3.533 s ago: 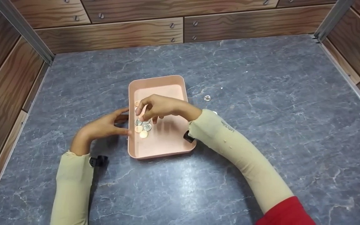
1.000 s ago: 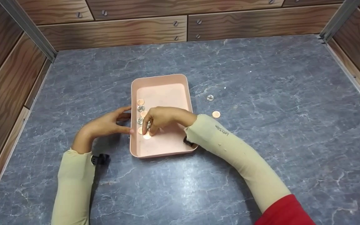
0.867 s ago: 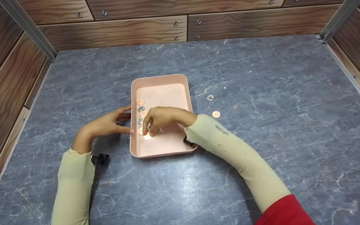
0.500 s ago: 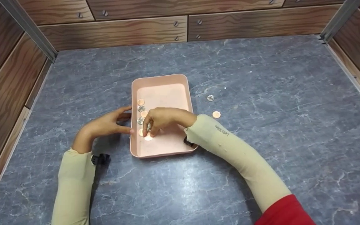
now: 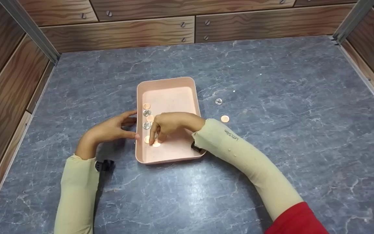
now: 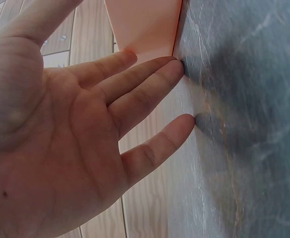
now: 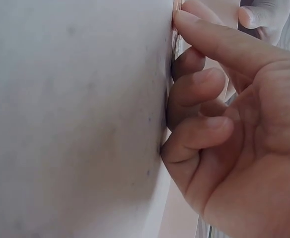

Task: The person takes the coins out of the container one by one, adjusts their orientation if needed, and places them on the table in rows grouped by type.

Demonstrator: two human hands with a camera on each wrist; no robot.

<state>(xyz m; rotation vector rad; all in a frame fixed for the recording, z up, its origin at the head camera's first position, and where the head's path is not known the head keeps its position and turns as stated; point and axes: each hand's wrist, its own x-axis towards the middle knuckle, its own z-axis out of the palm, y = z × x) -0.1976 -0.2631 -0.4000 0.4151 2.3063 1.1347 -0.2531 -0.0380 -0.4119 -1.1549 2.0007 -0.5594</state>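
A pink rectangular tray (image 5: pixel 170 154) lies on the table with several coins along its left side. Gold coins (image 5: pixel 146 106) and silver coins (image 5: pixel 147 125) form a loose column there. My right hand (image 5: pixel 170 123) reaches into the tray with its fingers bent. Its index fingertip and thumb stand on either side of a flat gold coin (image 5: pixel 156 143) and pinch it at the edges. In the right wrist view the other fingers (image 7: pixel 199 91) are curled near the tray floor. My left hand (image 5: pixel 109 130) has extended, spread fingers (image 6: pixel 160 144), with its thumb touching the tray's left wall.
Outside the tray, to its right, a silver coin (image 5: pixel 218 101) and a gold coin (image 5: pixel 225 119) lie on the grey marbled table (image 5: pixel 287 113). Wood-patterned panels (image 5: pixel 115 35) enclose the back and both sides.
My right hand has moved from above the coins down to the tray floor. Its fingertips have slid the gold coin slightly right and nearer to me. My left hand stays at the tray's side.
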